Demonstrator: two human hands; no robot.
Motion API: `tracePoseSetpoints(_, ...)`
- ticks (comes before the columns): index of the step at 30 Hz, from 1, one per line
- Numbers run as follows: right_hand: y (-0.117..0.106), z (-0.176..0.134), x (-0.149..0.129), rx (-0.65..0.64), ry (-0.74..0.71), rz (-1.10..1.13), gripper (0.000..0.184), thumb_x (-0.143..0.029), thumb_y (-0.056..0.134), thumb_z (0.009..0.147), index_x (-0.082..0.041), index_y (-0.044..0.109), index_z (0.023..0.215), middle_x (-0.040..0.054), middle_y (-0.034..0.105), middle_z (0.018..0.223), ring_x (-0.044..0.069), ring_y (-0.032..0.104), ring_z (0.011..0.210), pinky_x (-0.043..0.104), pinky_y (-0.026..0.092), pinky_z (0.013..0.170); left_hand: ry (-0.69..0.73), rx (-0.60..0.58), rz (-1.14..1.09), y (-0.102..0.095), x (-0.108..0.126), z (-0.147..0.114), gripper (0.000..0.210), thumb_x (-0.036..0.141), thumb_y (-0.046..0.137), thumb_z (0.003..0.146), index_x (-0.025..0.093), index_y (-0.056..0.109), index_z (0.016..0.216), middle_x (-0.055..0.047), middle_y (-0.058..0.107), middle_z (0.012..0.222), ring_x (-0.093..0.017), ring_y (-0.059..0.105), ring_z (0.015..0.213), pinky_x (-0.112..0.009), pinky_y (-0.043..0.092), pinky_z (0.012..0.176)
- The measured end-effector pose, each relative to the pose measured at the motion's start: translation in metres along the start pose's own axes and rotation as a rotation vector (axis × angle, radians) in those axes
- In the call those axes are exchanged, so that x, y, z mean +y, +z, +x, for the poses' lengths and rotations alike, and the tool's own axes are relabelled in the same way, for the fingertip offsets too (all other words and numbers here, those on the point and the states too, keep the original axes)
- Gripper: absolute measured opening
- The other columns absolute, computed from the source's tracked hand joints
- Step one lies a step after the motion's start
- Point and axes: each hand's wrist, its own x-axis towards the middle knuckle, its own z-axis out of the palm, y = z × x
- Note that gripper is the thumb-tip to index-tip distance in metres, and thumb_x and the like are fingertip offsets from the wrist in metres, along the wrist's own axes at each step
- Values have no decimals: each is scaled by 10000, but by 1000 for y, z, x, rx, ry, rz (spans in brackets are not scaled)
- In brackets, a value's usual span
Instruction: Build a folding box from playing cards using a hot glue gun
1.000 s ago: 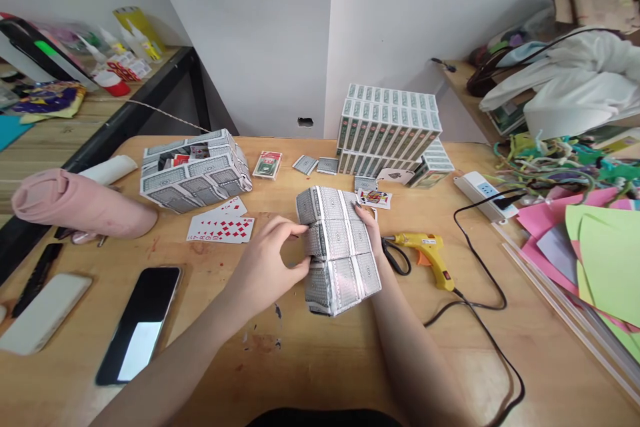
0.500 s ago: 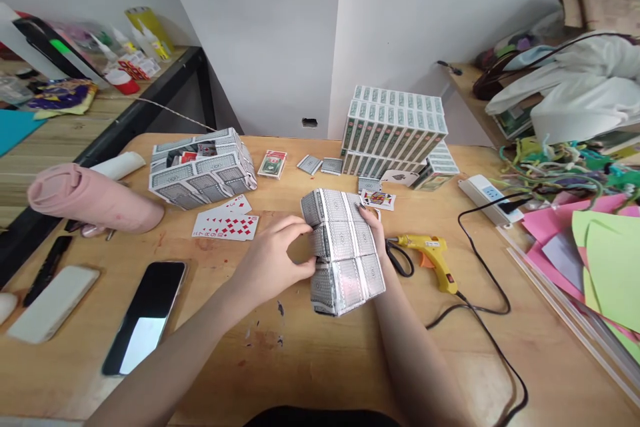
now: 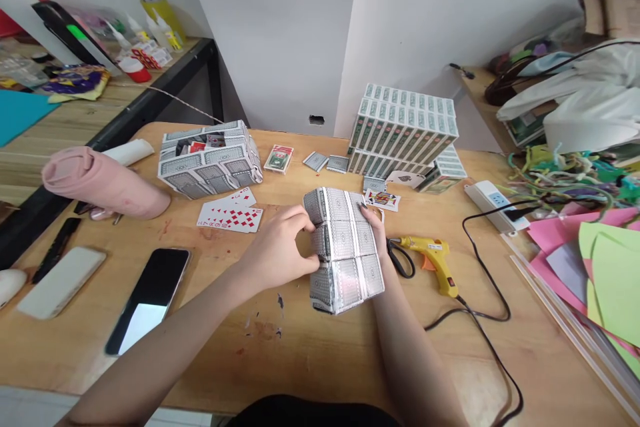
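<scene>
A box built from playing cards [image 3: 345, 247], grey patterned backs outward, is held tilted above the table in front of me. My right hand [image 3: 374, 230] grips its right side from beneath, the thumb on the upper face and the other fingers hidden behind. With thumb and fingers curved, my left hand [image 3: 283, 247] pinches the box's left edge at the middle row. Beyond my left hand lie fanned diamond cards [image 3: 233, 213]. Right of the box rests a yellow glue gun [image 3: 429, 260] with its black cord.
At the back left stands a larger card-covered box [image 3: 210, 163] with an open top. Stacked card packs [image 3: 405, 127] rise at the back right. A phone [image 3: 150, 300], a pink roll [image 3: 103, 183] and a power strip [image 3: 495, 203] lie around the table.
The view has shifted slightly, so the background sits a little further right. Both hands keep their hold on the card box, which stays almost in place.
</scene>
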Motion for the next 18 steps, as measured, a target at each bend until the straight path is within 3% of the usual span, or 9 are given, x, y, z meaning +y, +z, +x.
tracePoseSetpoints(6,-8,6,3,6,37,-4,308,-419,602,746,-195,665,948,26,736,870,228,687,832,383,563,797,23,-26,-7,2,-1,1,277,196,633,573,219,384,691,6,479,821,-169,476,750,-317,416,659)
tracePoseSetpoints(10,-4,4,2,-5,41,-9,342,-437,618,732,-203,656,978,39,729,918,239,674,923,387,556,818,22,-34,-26,1,-1,3,274,199,625,569,216,367,659,16,464,790,-162,456,737,-307,394,655)
tracePoseSetpoints(18,1,2,1,14,44,-6,283,-409,608,726,-231,664,939,26,731,891,245,671,916,400,566,802,41,-61,17,-1,0,4,262,158,615,575,216,367,637,18,470,743,-180,461,756,-315,380,644)
